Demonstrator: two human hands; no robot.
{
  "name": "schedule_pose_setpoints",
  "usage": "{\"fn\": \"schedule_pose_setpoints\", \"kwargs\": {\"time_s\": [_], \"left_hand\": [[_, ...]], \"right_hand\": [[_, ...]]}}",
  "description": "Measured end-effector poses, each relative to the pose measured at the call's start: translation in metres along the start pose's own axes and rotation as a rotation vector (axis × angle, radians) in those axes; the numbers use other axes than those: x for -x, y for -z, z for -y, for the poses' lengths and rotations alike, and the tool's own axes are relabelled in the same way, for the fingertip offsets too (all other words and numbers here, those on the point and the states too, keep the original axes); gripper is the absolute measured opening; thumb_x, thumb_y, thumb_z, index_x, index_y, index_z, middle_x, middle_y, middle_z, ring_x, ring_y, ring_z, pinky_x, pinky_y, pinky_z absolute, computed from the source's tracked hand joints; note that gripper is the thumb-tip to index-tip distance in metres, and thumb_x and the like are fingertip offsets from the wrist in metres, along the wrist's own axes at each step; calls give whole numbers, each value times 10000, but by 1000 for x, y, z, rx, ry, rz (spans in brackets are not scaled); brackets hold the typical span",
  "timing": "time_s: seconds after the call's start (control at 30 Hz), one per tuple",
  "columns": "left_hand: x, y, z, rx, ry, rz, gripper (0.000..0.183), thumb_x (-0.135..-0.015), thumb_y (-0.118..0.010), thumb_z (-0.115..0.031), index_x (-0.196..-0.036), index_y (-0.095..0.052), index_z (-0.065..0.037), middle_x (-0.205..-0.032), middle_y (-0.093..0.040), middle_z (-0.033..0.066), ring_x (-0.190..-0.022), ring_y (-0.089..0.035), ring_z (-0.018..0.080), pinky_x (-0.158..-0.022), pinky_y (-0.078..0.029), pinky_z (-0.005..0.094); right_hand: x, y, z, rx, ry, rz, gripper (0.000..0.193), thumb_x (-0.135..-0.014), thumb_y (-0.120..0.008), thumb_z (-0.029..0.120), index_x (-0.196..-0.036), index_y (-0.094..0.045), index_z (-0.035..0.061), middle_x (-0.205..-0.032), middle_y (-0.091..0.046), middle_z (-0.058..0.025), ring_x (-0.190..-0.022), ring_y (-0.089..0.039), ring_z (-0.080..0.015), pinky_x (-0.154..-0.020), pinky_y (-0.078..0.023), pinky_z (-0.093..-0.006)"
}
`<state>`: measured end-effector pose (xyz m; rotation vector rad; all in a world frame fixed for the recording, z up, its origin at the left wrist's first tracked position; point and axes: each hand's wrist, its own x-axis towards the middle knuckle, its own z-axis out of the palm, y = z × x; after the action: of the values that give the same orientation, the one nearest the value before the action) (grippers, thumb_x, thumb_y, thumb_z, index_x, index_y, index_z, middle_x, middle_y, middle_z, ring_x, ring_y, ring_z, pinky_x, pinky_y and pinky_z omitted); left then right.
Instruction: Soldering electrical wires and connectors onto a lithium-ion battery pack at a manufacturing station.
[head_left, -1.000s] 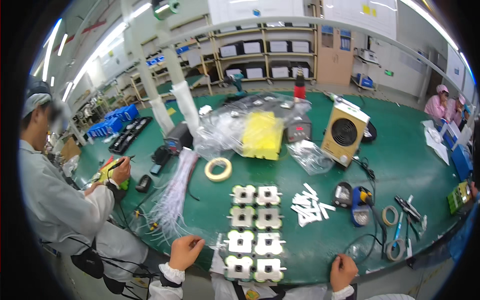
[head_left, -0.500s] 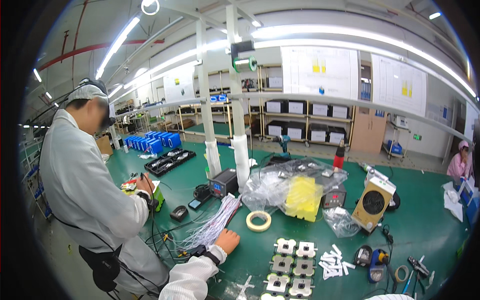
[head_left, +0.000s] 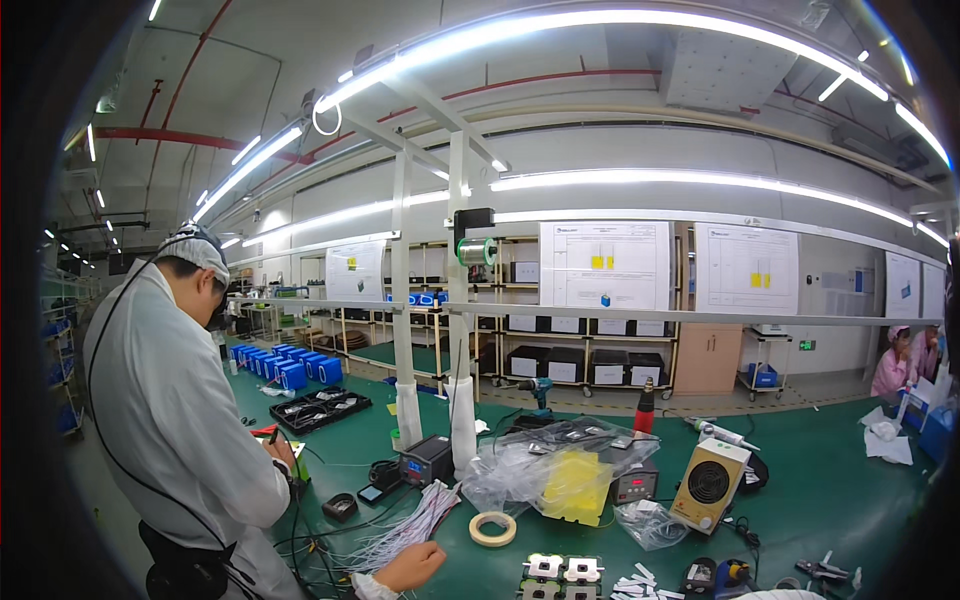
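My left hand (head_left: 413,567) rests low on the green table with its fingers curled in, and nothing shows in it. It lies just right of a bundle of thin white wires (head_left: 410,527). To its right, at the lower edge, sit several white square pieces in dark frames (head_left: 545,567), partly cut off. Loose white strips (head_left: 637,582) are scattered beside them. Above the hand lies a roll of cream tape (head_left: 492,529). My right hand is out of view; a bit of white cloth (head_left: 780,596) shows at the bottom edge.
A co-worker (head_left: 185,400) stands at the left, hands on a green-sided block. Clear plastic bags with a yellow sheet (head_left: 575,485), a soldering station (head_left: 427,460), a small fan unit (head_left: 708,485) and a drill (head_left: 538,393) occupy the table. Posts (head_left: 460,430) rise behind.
The view has tilted up, so the table things sit lower in the picture. My left hand still lies by the white wires, its fingers curled. The co-worker is bent over the same block.
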<state>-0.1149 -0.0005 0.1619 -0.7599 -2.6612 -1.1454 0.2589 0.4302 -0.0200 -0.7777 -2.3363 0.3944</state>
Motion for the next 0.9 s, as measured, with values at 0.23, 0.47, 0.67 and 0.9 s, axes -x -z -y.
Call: {"fn": "schedule_pose_setpoints", "kwargs": {"time_s": [0.23,0.47,0.67,0.9], "left_hand": [[99,23,-64,719,117,41,79,-894,-726,-118,-859,-696,-53,-694,-629,110,-584,-562,276,-563,-439,370],[180,33,-153,263,-578,-21,85,-926,-725,-88,-951,-681,-20,-656,-582,67,-523,-558,209,-504,-441,350],[192,13,-209,-112,-990,-160,192,-845,-714,-100,-1003,-713,8,-800,-613,66,-602,-549,189,-506,-400,324],[204,-5,-214,-49,-962,-194,263,-796,-729,-119,-1006,-707,38,-786,-647,101,-575,-550,204,-491,-384,342]], "right_hand": [[-6,43,20,-281,-233,-101,263,-979,-653,240,-1060,-764,16,-948,-750,-194,-841,-708,-365,-808,-559,-443],[-8,139,108,-776,-236,-104,171,-968,-668,70,-1103,-719,-22,-810,-695,-139,-748,-663,-240,-674,-517,-382],[-32,137,202,-1006,660,382,246,-967,-646,13,-1210,-647,-23,-916,-666,-150,-803,-671,-252,-686,-530,-387],[-42,129,223,-940,694,379,192,-948,-664,32,-1136,-655,-8,-876,-660,-137,-765,-661,-257,-659,-514,-393]]}}
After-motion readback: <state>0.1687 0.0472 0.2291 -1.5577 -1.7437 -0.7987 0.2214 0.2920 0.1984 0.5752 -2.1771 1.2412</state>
